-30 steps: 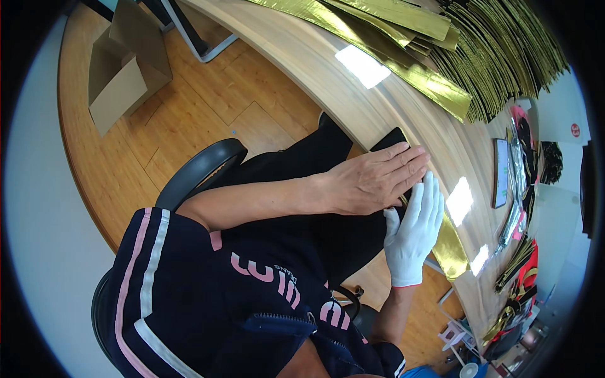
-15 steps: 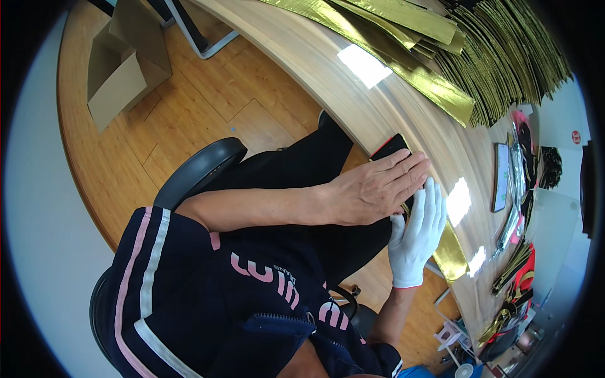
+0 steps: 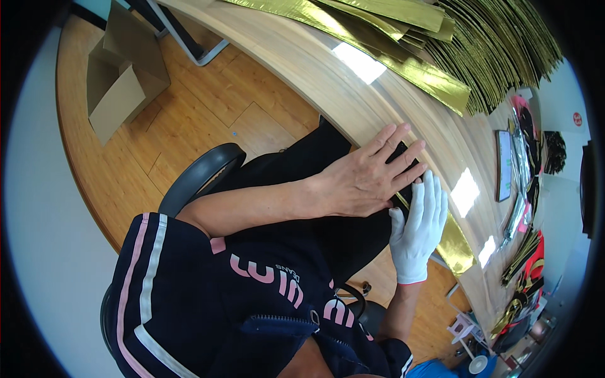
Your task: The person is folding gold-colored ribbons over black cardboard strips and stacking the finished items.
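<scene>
Closest to me is the seated person's dark navy top (image 3: 189, 296) with pink and white stripes, then black trousers (image 3: 328, 252) beneath the forearms. The bare left hand (image 3: 384, 167) lies palm down at the near edge of the counter (image 3: 309, 72), its fingers parted and stretched out. The black strip (image 3: 397, 152) lies right under it, showing dark between the fingers, with a thin gold line near the thumb. The right hand (image 3: 419, 223), in a white glove, sits just beside, fingers straight and side by side, thumb held away from them; its fingertips come close to the left hand's at the strip. Neither hand looks clenched, though I cannot see whether the gloved thumb presses on anything. From beside the glove a shiny gold strip (image 3: 457, 249) runs along the counter's edge; whether it joins the black one I cannot tell. Farther across lie a phone (image 3: 503, 165) with a lit screen, loose gold strips (image 3: 435, 79) and a thick fanned stack of gold pieces (image 3: 498, 57). Off on the floor stands an open cardboard box (image 3: 120, 94).
</scene>
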### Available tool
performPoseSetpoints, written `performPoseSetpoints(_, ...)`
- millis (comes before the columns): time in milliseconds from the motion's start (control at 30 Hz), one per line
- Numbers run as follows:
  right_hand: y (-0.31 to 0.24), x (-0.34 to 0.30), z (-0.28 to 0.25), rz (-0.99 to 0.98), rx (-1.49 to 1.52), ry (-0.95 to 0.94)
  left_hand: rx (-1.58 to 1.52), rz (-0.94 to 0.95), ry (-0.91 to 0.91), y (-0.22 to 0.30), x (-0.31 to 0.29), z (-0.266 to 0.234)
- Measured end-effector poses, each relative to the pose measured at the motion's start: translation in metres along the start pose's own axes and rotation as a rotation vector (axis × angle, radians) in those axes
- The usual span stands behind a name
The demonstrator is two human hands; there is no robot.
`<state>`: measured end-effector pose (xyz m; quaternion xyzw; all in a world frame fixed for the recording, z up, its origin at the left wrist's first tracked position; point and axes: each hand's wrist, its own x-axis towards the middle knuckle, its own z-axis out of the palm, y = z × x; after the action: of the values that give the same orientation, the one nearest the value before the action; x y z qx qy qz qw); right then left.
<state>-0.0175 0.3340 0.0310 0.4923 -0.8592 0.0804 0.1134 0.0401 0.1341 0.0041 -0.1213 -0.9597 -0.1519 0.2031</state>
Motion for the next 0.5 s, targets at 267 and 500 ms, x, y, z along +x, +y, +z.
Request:
performPoseSetpoints(267, 0.002, -0.003, -0.007, 0.02, 0.059, -0.007, 0.292, 0.123, -0.143, 0.001, 0.006, -0.01)
performPoseSetpoints(500, -0.03, -0.058, -0.02, 0.306, 0.647, 0.387, 0.195, 0.034, -0.2, 0.006, 0.004, -0.014)
